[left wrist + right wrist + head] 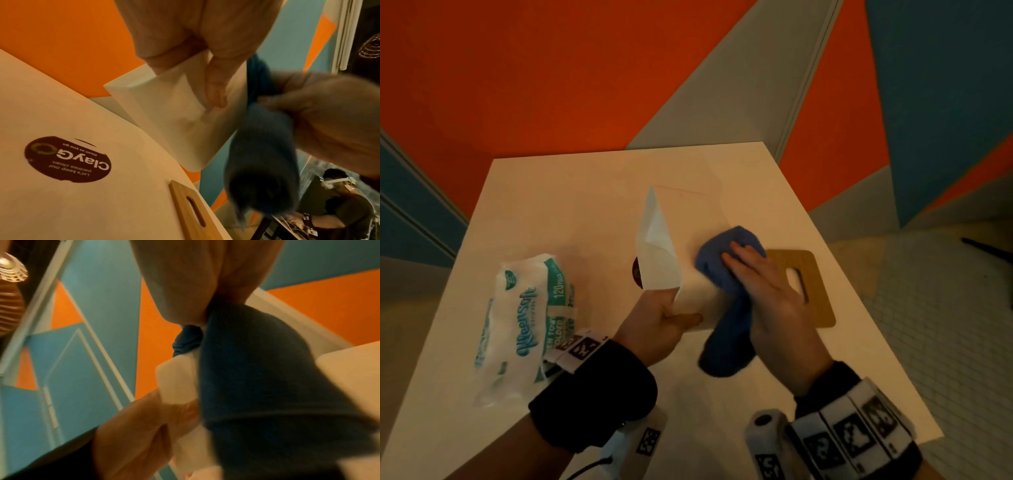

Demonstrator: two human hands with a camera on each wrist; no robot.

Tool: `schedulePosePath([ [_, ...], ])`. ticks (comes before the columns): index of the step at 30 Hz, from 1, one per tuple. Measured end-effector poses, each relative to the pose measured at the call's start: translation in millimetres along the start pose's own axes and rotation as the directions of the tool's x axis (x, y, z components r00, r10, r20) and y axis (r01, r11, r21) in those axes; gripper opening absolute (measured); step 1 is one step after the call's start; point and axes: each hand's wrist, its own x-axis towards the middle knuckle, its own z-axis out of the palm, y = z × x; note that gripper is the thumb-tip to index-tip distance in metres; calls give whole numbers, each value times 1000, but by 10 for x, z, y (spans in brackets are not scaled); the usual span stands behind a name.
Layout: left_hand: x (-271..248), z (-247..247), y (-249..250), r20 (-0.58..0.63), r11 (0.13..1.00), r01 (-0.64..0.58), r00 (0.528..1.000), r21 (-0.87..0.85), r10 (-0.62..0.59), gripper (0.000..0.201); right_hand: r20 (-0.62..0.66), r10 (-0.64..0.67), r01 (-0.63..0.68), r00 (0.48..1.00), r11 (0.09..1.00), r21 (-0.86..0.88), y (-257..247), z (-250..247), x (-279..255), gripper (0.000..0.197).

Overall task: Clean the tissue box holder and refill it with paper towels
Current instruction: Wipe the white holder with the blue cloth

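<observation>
Head view: at the centre of the frame the left hand (671, 318) is clamped on the near end of the white tissue box holder (678, 246), thumb on its outer face and fingers hidden behind or inside it. The holder is held tilted, its open mouth turned toward the left of the frame, above the white table (774, 394); whether its far end touches the table cannot be told. Just right of it, the right hand (770, 291) is laid with nearly straight fingers over a blue cloth (726, 270), pressing it against the holder's side wall, and the cloth's tail hangs down toward the lower centre. In the left wrist view the thumb (216, 87) is seen flat on the smooth white wall.

The holder is judged light, rigid and slick, so it is best taken across a wall at the open rim, as it is held now; a loose pinch could slip under the pressure of wiping. The cloth is soft and limp.

At the left of the frame a plastic pack of paper towels (524, 315) lies unopened, so refilling is judged not yet begun. A wooden lid (804, 284) with a slot lies at the right, partly under the right hand. A dark round sticker (68, 160) is seen on the table.
</observation>
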Motion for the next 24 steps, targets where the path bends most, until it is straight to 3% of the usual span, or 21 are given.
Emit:
schedulePosePath([
  [1,-7,0,-3,-8,1000,-12,1000,17,12,24,-37,70,-68,997,997,36,56,-7,21,28],
  [4,-9,-18,-31,2,998,13,1000,57,-13,31,51,254,-260,966,943,210,164,-28,28,44],
  [6,8,-25,-6,29,998,52,998,47,-53,32,7,311,-298,950,902,312,154,-30,-34,50],
  [10,97,9,98,75,1000,-1,997,-28,3,27,16,450,-418,893,817,397,159,0,-70,47],
  [12,166,41,111,21,994,35,999,-100,-33,21,20,437,-407,899,820,402,144,26,-141,45],
  [15,189,85,80,-7,995,72,997,-64,-72,24,-10,425,-391,905,843,369,145,24,-218,45],
  [17,175,62,84,100,995,54,994,-84,-45,9,12,427,-410,904,859,305,135,-10,-255,45],
  [19,183,1,82,201,997,46,979,-61,-33,12,57,428,-429,902,874,227,148,-12,-310,44],
  [24,178,-16,106,248,999,12,969,-38,-3,16,169,271,-282,948,958,45,83,26,-328,44],
])
